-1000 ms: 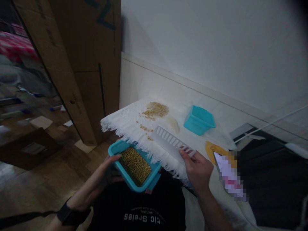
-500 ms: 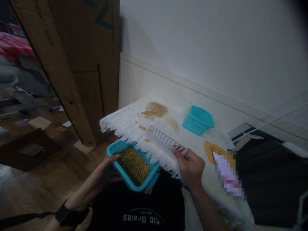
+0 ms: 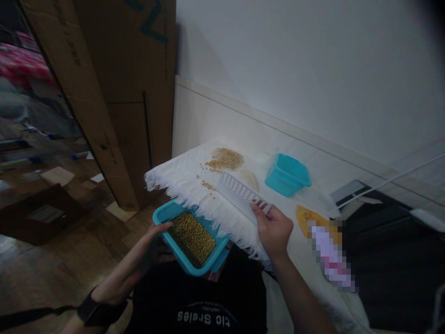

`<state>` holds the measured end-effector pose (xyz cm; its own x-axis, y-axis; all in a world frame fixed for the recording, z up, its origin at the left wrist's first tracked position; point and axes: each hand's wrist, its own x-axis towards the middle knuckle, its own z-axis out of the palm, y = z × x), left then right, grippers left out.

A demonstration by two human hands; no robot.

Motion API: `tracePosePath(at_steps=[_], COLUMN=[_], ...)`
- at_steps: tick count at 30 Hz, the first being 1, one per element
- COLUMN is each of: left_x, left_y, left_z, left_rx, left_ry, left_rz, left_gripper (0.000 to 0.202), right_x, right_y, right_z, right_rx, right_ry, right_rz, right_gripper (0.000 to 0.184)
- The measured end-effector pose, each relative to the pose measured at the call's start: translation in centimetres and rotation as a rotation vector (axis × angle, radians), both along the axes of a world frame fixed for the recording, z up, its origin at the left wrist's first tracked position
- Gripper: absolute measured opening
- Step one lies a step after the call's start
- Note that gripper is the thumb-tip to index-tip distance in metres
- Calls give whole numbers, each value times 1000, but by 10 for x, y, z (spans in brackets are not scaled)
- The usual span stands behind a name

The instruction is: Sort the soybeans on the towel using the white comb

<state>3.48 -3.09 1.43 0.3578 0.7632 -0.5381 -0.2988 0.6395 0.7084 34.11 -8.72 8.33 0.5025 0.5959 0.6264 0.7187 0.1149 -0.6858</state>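
My left hand (image 3: 150, 247) is closed around the left side of a turquoise plastic bin (image 3: 196, 270), thumb over its rim. Yellow soybeans (image 3: 194, 234) cover the bottom of this bin, which sits at the fringed edge of a white cloth (image 3: 182, 168), just below it. In my right hand (image 3: 276, 230) is a white slotted plastic strip (image 3: 238, 192), pinched at its right end and held low over the cloth. A heap of loose beans (image 3: 225, 159) lies farther back on the cloth, with a few stray beans (image 3: 208, 185) by the strip's far end.
A second turquoise bin (image 3: 287, 178) stands on the cloth near the wall. Right of it lie a yellow packet (image 3: 306, 220) and a dark object (image 3: 382, 269). A tall cardboard box (image 3: 128, 116) rises at the left, with papers on the wooden floor.
My right hand has shifted the slotted strip slightly back, away from the cloth's edge. The beans near the edge lie a little differently. My left hand holds the bin almost still.
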Motion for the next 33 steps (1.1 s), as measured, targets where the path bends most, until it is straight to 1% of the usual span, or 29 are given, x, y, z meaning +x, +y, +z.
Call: tracePosePath(at_steps=[5, 12, 18, 25, 29, 33], left_x=[-1, -1, -3, -4, -4, -3], left_y=[-1, -3, -2, 1, 1, -1], left_z=[0, 9, 2, -5, -4, 0], left_rx=[-4, 32, 28, 15, 11, 26], left_ry=[-10, -13, 16, -11, -4, 3], left_rz=[5, -17, -8, -26, -24, -12], left_gripper=[65, 65, 62, 73, 71, 68], right_x=[-3, 11, 10, 3, 3, 3], right_y=[4, 2, 1, -8, -13, -11], right_z=[0, 3, 0, 1, -1, -4], right_rx=[-32, 19, -19, -39, -53, -44], right_ry=[22, 14, 24, 67, 59, 56], right_rz=[30, -64, -19, 0, -17, -22], right_gripper=[46, 44, 45, 42, 43, 44])
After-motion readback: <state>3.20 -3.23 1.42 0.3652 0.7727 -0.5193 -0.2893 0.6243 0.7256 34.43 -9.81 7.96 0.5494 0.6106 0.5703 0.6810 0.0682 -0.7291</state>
